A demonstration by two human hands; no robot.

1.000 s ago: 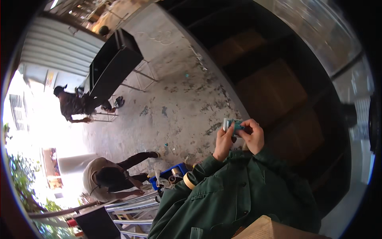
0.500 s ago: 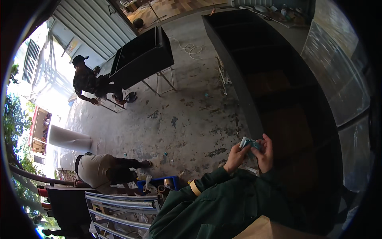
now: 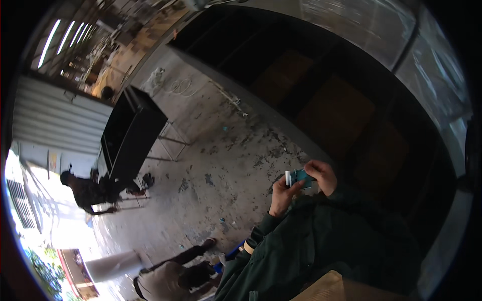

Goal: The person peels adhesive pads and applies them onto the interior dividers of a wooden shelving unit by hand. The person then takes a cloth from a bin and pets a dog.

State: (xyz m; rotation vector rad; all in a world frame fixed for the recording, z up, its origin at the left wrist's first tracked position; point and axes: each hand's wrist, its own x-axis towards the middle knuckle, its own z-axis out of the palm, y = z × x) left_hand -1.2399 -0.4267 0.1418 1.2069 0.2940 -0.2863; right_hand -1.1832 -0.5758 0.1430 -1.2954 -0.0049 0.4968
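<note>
In front of my body my two hands meet at a small teal piece (image 3: 303, 176), flat like a folded sheet. A short white strip or stick (image 3: 287, 178) stands at its left end. My left hand (image 3: 281, 198) is closed, pinching the lower left of the teal piece, with the white part at its fingertips. Curled over the right end, my right hand (image 3: 324, 176) grips the teal piece with its fingers. What lies under the fingers is hidden. Both hands are near the edge of a long black cabinet (image 3: 241, 93) with open compartments.
A second black cabinet (image 3: 131, 133) rests on metal stands, with a person (image 3: 93, 193) beside it. Another person (image 3: 165, 281) bends over at the bottom, near a blue container (image 3: 236, 249). Plastic-wrapped panels (image 3: 361, 25) stand behind the long cabinet. A pale hose (image 3: 182, 88) lies coiled on the floor.
My view has turned rightward, and the scene appears rotated. The teal piece, crumpled between my fingers before, now shows flatter. My right hand's fingers have curled in at its right end.
</note>
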